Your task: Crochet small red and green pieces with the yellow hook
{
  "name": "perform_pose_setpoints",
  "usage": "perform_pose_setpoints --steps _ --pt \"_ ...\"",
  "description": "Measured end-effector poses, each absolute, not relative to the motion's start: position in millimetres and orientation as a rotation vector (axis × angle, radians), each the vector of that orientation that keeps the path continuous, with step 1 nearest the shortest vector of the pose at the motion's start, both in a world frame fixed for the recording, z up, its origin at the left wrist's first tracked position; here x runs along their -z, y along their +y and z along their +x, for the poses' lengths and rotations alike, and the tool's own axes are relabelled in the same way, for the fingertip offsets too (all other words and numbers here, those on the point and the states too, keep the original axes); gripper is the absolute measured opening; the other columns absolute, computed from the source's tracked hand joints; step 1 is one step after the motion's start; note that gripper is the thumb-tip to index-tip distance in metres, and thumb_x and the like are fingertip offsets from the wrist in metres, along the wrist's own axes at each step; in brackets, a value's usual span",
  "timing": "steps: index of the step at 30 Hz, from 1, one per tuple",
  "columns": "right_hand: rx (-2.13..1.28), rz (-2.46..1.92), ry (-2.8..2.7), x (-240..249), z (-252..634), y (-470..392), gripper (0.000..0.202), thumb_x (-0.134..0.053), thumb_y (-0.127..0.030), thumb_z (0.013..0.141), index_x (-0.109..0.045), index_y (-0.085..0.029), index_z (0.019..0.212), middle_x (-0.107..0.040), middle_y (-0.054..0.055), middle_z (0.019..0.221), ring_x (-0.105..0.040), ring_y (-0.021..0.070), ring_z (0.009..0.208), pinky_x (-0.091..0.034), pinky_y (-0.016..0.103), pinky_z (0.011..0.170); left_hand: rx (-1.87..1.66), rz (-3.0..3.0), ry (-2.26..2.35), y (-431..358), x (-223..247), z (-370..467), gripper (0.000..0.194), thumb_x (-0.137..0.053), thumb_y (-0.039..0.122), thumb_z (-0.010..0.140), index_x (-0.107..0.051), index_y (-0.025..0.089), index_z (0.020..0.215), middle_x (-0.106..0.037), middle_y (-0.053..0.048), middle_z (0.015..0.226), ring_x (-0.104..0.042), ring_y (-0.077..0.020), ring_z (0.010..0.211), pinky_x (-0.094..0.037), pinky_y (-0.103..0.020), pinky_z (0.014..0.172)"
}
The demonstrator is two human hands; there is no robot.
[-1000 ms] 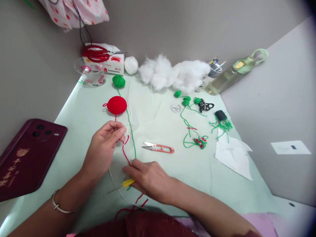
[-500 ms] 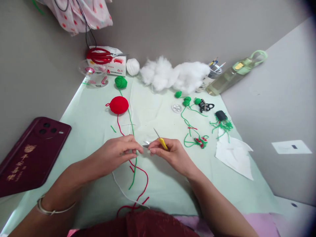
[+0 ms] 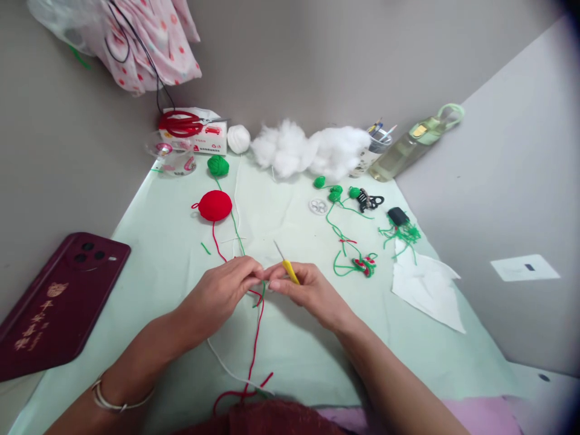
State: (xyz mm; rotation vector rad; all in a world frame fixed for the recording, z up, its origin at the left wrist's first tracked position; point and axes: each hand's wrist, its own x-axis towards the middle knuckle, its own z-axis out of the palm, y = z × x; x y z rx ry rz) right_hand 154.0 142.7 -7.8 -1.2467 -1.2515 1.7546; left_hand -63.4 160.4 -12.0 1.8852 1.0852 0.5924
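My right hand (image 3: 301,283) is closed around a crochet hook with a yellow handle (image 3: 290,272), its metal shaft pointing up and left. Fingertips of my left hand (image 3: 226,287) are pinched together close to the right fingertips, with green yarn (image 3: 263,291) hanging between the hands. Whatever else sits between the fingertips is too small to make out. Red yarn (image 3: 257,338) runs down the cloth below the hands, and the red yarn ball (image 3: 215,206) lies beyond my left hand. The green yarn ball (image 3: 218,165) is farther back.
White stuffing (image 3: 285,150), a white yarn ball (image 3: 238,139) and red-handled scissors (image 3: 182,124) on a box line the back. A bottle (image 3: 405,151), green crocheted pieces (image 3: 335,193) and white paper (image 3: 423,284) are at right. A maroon phone (image 3: 67,296) lies left.
My left hand has moved right to meet the right fingertips and closed into a pinch. The green yarn's lower end has been drawn up between the hands. The whole view has shifted slightly.
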Motion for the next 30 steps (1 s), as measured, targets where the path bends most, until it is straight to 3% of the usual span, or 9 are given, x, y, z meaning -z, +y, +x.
perform_pose_setpoints --steps 3,8,14,17,19,22,24,26,30 --pt "-1.810 -1.215 -1.268 8 149 141 0.033 -0.085 -0.051 0.080 -0.077 -0.019 0.081 -0.066 -0.001 0.078 -0.050 0.0121 0.073 -0.038 0.028 0.071 -0.669 1.854 1.093 157 12 -59 0.018 -0.051 0.029 0.101 -0.064 0.024 0.090 -0.068 0.001 0.083 -0.063 -0.0175 0.076 -0.047 -0.030 0.072" --pt "-1.941 -1.214 -1.162 8 152 140 0.037 -0.088 -0.052 0.076 -0.076 -0.017 0.079 -0.041 -0.010 0.053 -0.026 0.0062 0.051 -0.018 0.027 0.051 -0.813 1.786 1.160 157 8 -60 0.013 -0.057 0.029 0.099 -0.065 0.023 0.089 -0.070 0.001 0.084 -0.064 -0.0173 0.078 -0.050 -0.029 0.074" --pt "-1.921 -1.131 -1.070 -2 162 144 0.033 -0.088 -0.048 0.075 -0.077 -0.016 0.077 -0.048 -0.008 0.053 -0.024 0.0044 0.047 -0.014 0.027 0.047 -0.890 1.712 1.261 160 3 -60 0.012 -0.063 0.034 0.096 -0.068 0.024 0.090 -0.069 -0.001 0.085 -0.065 -0.0194 0.077 -0.053 -0.031 0.073" --pt "-1.852 -1.096 -1.044 -6 168 143 0.032 -0.088 -0.046 0.076 -0.077 -0.017 0.076 -0.063 -0.004 0.064 -0.026 0.0036 0.047 -0.015 0.027 0.047 -0.936 1.613 1.273 153 -6 -54 0.028 -0.077 0.037 0.088 -0.072 0.028 0.114 -0.068 -0.006 0.114 -0.067 -0.0214 0.087 -0.058 -0.035 0.079" --pt "-1.803 -1.082 -1.015 -8 170 141 0.032 -0.088 -0.046 0.077 -0.076 -0.017 0.075 -0.065 -0.003 0.067 -0.026 0.0034 0.047 -0.016 0.026 0.047 -0.950 1.389 1.125 146 -16 -45 0.039 -0.075 0.043 0.091 -0.067 0.032 0.128 -0.063 -0.009 0.138 -0.067 -0.0279 0.113 -0.061 -0.038 0.086" --pt "-1.732 -1.052 -1.054 -13 169 136 0.029 -0.088 -0.046 0.078 -0.077 -0.018 0.075 -0.061 -0.004 0.062 -0.030 0.0055 0.050 -0.021 0.025 0.049 -0.929 1.126 0.799 141 -30 -28 0.052 -0.075 0.054 0.091 -0.063 0.037 0.139 -0.051 -0.006 0.161 -0.050 -0.0357 0.146 -0.058 -0.047 0.104" --pt "-1.685 -1.009 -1.106 -19 166 132 0.026 -0.089 -0.043 0.078 -0.079 -0.019 0.075 -0.065 -0.002 0.067 -0.042 0.0085 0.058 -0.032 0.025 0.054 -0.950 0.981 0.718 145 -38 -17 0.041 -0.068 0.056 0.096 -0.069 0.034 0.131 -0.057 -0.007 0.157 -0.044 -0.0359 0.153 -0.055 -0.049 0.109" --pt "-1.669 -0.957 -1.132 -25 165 129 0.021 -0.091 -0.039 0.077 -0.081 -0.021 0.075 -0.070 0.001 0.075 -0.052 0.0113 0.067 -0.041 0.026 0.062 -1.097 0.828 0.655 153 -40 -8 0.032 -0.052 0.052 0.106 -0.074 0.029 0.106 -0.068 -0.006 0.144 -0.046 -0.0334 0.153 -0.050 -0.054 0.115" --pt "-1.694 -0.866 -1.109 -29 168 126 0.013 -0.091 -0.033 0.078 -0.084 -0.023 0.077 -0.071 0.001 0.077 -0.061 0.0128 0.072 -0.047 0.028 0.069 -1.327 1.157 0.669 163 -29 -3 0.059 -0.036 0.040 0.113 -0.060 0.023 0.061 -0.081 -0.001 0.116 -0.051 -0.0256 0.150 -0.023 -0.050 0.133"
